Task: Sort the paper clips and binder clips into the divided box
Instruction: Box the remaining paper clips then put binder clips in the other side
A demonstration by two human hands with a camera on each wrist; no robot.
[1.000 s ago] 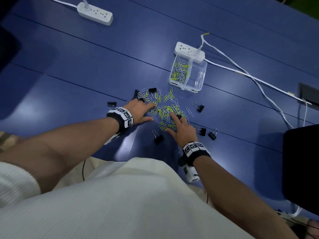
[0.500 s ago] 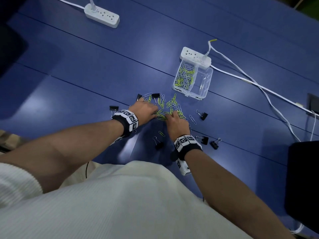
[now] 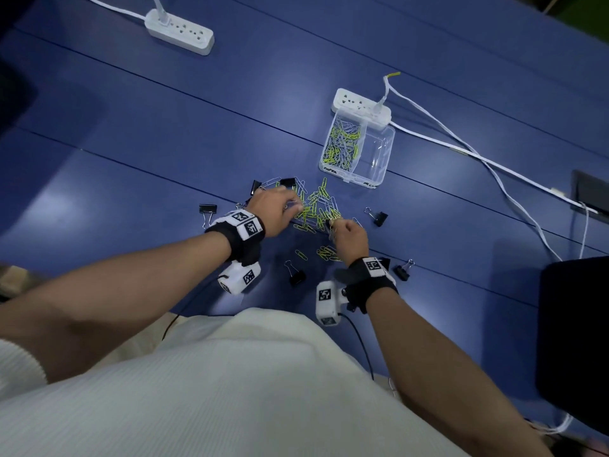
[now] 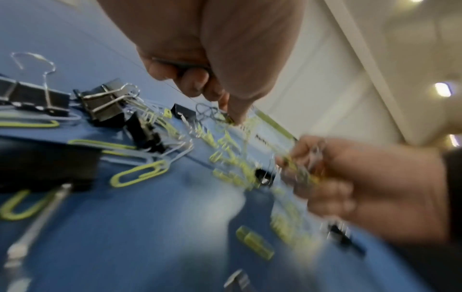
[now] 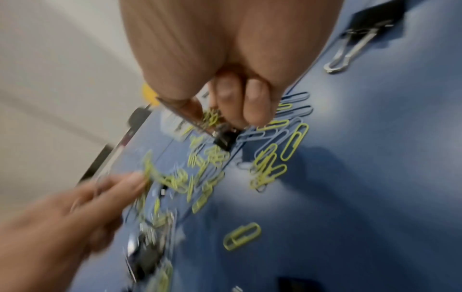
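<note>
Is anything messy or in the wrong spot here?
Yes. Yellow-green and silver paper clips lie scattered in a heap on the blue table, with black binder clips strewn around. The clear plastic divided box holds paper clips in one compartment; the other looks empty.

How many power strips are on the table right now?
2. The far power strip lies at the table's far left corner; the near power strip sits directly behind the divided box. None looks hidden.
</note>
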